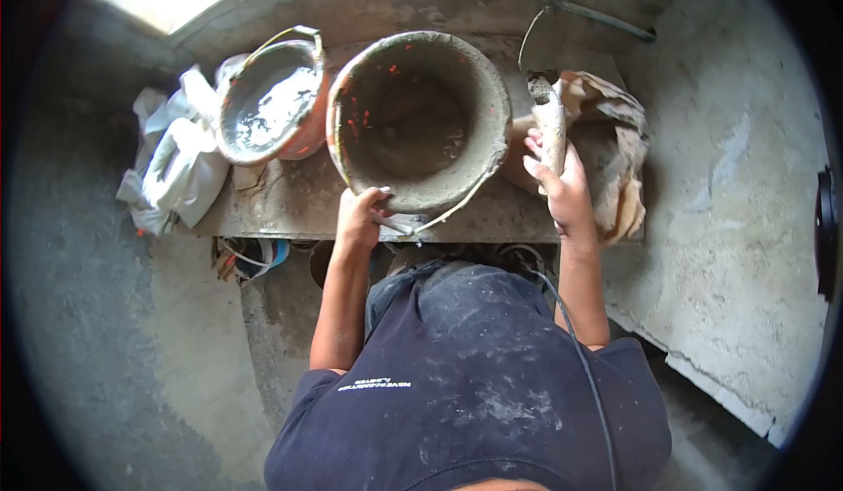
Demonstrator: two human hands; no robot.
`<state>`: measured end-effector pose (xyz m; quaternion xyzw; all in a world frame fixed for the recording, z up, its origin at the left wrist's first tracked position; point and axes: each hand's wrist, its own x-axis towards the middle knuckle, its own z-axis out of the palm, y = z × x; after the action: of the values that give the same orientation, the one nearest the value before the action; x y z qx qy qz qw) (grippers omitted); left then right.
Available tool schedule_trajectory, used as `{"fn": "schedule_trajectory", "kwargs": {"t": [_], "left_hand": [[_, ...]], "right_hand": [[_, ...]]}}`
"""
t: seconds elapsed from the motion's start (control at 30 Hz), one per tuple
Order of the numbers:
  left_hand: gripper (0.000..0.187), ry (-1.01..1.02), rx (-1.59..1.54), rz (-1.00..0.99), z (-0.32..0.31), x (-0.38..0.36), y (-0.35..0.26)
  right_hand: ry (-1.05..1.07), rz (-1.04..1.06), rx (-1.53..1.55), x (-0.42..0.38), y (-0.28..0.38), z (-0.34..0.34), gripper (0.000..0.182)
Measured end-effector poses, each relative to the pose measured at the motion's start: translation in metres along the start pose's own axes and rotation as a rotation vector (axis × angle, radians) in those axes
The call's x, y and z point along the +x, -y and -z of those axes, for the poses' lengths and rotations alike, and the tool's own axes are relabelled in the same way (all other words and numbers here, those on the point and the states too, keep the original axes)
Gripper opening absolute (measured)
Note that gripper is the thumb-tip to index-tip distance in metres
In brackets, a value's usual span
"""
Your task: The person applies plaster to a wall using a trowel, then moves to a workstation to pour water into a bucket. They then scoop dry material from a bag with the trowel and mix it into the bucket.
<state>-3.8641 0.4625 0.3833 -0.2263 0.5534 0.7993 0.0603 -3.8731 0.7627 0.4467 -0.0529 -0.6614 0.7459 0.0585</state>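
Observation:
A large cement-crusted bucket [492, 113] stands on a low slab in front of me, its mouth tipped toward me. Grey residue and small orange patches coat its inner wall, and a wet-looking grey layer covers the bottom. My left hand [358, 214] grips the near left of its rim, thumb over the edge, beside the lowered wire handle. To the right of the bucket, my right hand [562, 179] is closed around the pale, thick handle of a trowel [551, 131]. The trowel points away from me, its grey blade blending with the wall behind.
A smaller orange bucket [307, 131] with watery contents stands left, beside white sacks [180, 170]. A torn brown paper bag [630, 140] lies right. The slab's front edge [290, 226] is close to my body, with containers beneath. Concrete walls [729, 140] surround the spot.

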Motion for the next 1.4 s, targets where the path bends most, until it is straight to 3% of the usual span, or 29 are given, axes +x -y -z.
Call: {"fn": "schedule_trajectory", "kwargs": {"t": [0.07,0.17,0.23,0.43,0.63,0.93,1.4], "left_hand": [[0.017,0.038,-0.079,0.031,0.014,0.007,0.005],[0.019,0.043,-0.209,0.101,0.02,0.005,0.001],[0.019,0.067,-0.249,0.106,0.02,0.001,-0.009],[0.011,0.239,-0.325,0.107,0.021,0.002,-0.056],[0.026,0.495,-0.507,0.116,0.028,0.027,-0.095],[0.032,0.542,-0.67,0.382,0.045,0.051,-0.116],[0.025,0.634,-0.803,0.476,0.053,0.063,-0.114]], "right_hand": [[0.047,-0.014,-0.188,0.017,-0.004,-0.012,0.034],[0.061,-0.109,-0.204,0.03,-0.005,-0.034,0.034],[0.091,-0.112,0.085,0.036,-0.008,-0.043,0.037],[0.087,0.007,0.111,0.035,0.054,-0.075,0.035],[0.157,0.195,-0.037,0.046,0.12,-0.134,0.047],[0.176,0.233,-0.174,0.067,0.161,-0.224,0.04],[0.198,0.252,-0.273,0.075,0.177,-0.271,0.044]]}}
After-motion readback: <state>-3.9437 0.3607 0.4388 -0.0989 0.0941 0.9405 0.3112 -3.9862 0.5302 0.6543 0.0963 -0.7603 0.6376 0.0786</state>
